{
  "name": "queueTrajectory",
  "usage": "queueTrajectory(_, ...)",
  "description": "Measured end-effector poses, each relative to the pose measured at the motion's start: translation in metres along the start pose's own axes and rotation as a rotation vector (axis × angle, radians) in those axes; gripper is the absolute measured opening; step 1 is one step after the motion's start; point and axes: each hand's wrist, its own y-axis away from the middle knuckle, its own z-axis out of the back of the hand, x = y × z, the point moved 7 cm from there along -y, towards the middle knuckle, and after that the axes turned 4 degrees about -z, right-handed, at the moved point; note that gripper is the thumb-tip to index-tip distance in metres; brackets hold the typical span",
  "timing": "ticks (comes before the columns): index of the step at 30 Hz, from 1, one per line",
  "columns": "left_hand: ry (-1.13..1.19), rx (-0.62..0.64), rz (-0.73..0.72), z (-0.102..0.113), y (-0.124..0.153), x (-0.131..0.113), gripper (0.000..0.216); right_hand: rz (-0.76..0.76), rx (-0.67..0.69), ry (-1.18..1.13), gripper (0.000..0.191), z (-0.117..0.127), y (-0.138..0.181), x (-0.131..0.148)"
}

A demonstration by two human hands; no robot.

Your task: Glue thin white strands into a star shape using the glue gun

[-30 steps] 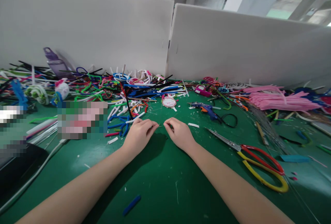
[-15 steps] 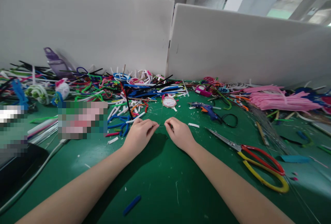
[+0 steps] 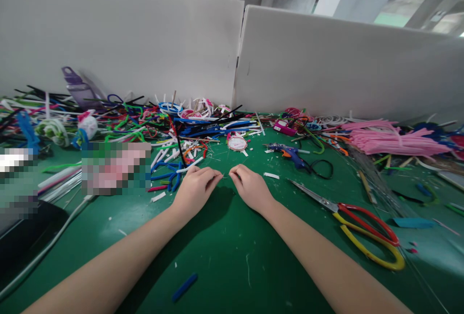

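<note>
My left hand [image 3: 195, 189] and my right hand [image 3: 251, 188] rest on the green table mat [image 3: 224, 256], fingertips almost meeting. Both are closed in a pinch on a very thin wire or thread [image 3: 225, 176] stretched between them; it is too fine to name for sure. A small round spool with a pink rim [image 3: 237, 143] lies just beyond the hands.
A heap of coloured pipe cleaners [image 3: 155, 125] fills the back left. A blue glue gun [image 3: 288, 152] and red-and-yellow scissors [image 3: 358, 224] lie to the right, a pink pipe-cleaner bundle [image 3: 391, 140] further right. White partitions [image 3: 145, 43] close the back. A blue scrap [image 3: 184, 287] lies near me.
</note>
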Motion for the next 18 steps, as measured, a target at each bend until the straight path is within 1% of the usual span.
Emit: queueTrajectory(18,0.008,0.001,0.009,-0.0004,0.0015,0.0016,0.016,0.004,-0.005,-0.003,0.021,0.0001,0.0014,-0.0012)
